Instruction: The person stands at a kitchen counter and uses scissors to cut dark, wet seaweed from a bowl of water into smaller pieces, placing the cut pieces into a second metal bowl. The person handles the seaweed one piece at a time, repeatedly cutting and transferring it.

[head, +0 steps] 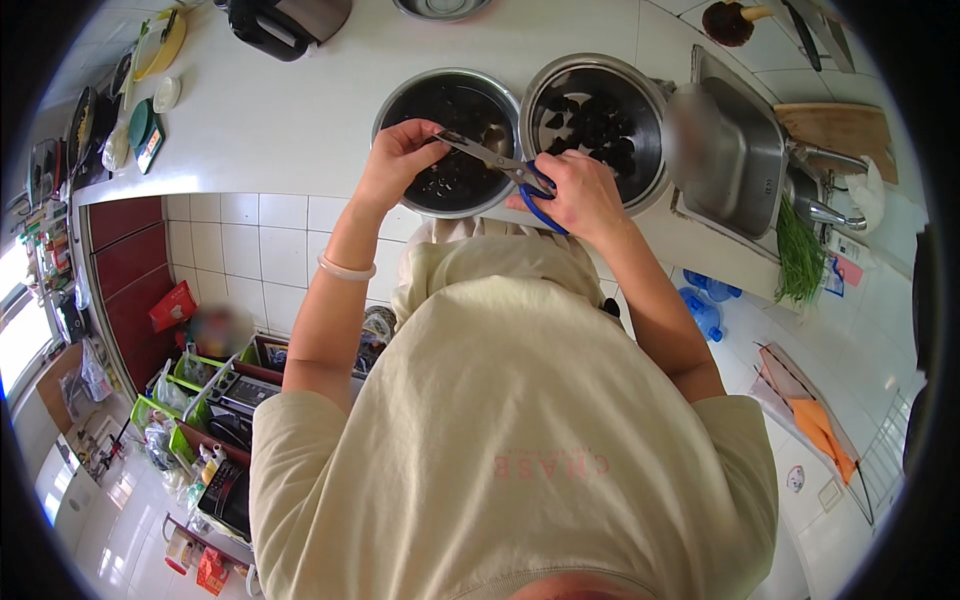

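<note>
My left hand [401, 161] pinches a small dark piece [439, 140], perhaps wood ear fungus, above the left metal bowl [388, 97]. In my right hand [581, 191] is a pair of scissors [501, 160] with blue handles. Their blades point left, and the tips are at the dark piece by my left fingers; how far the blades are apart is hard to tell. Dark liquid with dark pieces in it fills much of the left bowl. Close beside it, the right metal bowl [531, 97] holds several dark, ruffled pieces [600, 127], partly behind my right hand.
A steel sink [739, 150] lies right of the bowls, with green stalks [796, 251] at its near corner. A wooden board [840, 135] is behind the taps. At the back left stands an electric kettle [289, 26]; a kitchen scale [148, 146] lies farther left.
</note>
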{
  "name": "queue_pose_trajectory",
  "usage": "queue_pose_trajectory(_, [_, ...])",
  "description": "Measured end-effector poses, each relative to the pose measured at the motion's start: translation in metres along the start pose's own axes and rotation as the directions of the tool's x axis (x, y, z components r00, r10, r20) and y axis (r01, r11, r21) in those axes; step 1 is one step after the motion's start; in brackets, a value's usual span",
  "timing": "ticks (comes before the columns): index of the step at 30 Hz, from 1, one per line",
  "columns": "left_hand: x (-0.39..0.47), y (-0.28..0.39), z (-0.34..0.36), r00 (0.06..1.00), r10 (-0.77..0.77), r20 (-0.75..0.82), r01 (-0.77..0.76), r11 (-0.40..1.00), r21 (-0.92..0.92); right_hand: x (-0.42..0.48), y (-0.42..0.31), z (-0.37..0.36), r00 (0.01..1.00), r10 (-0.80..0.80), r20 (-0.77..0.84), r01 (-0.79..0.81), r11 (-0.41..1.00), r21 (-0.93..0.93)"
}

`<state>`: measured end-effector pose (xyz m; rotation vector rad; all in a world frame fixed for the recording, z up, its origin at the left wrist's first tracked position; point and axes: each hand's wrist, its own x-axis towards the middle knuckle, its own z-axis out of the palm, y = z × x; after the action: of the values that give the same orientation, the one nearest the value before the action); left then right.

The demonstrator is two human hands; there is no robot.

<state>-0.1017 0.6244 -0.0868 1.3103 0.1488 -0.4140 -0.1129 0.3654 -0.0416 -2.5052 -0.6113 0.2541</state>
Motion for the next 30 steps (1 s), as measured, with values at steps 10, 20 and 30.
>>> queue_pose_trajectory(10, [-0.002, -0.008, -0.011, 0.988, -0.151, 0.021, 0.144, 0.970, 0.194, -0.007, 0.004, 0.014, 0.981, 0.140, 0.136, -0.155, 0.982, 0.106])
queue_pose_trajectory(20, [0.005, 0.018, 0.044, 0.980, -0.010, 0.197, 0.015, 1.000, -0.023, -0.013, 0.008, 0.023, 0.882, 0.301, 0.362, -0.265, 0.953, -0.147])
queue_pose_trajectory(30, [0.101, -0.072, 0.028, 0.968, 0.250, -0.006, -0.150, 0.603, 0.783, -0.031, 0.016, 0.017, 0.879, 0.334, 0.342, -0.267, 0.936, -0.227])
